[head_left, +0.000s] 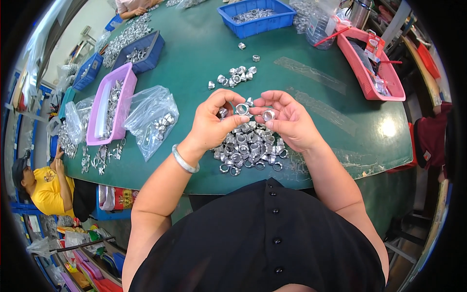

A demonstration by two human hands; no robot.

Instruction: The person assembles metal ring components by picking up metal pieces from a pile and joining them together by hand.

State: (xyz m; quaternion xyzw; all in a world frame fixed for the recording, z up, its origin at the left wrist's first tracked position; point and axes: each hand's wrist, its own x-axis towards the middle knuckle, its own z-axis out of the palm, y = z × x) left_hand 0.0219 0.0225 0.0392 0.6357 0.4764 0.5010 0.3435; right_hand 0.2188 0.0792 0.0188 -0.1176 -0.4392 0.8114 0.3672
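Note:
Above a pile of silver metal rings, my left hand pinches a ring between thumb and forefinger, its round opening toward me. Another shiny metal piece shows by the curled fingers of that hand. My right hand grips a second ring between thumb and fingers, close beside the first. A small metal piece sits between the two hands; which hand holds it I cannot tell. Farther off lies a smaller group of rings, with two single ones beyond.
At left are a pink basket of metal parts, a clear plastic bag and a blue bin. Another blue bin stands far off; a red basket is at right. A person in yellow sits left of the green table.

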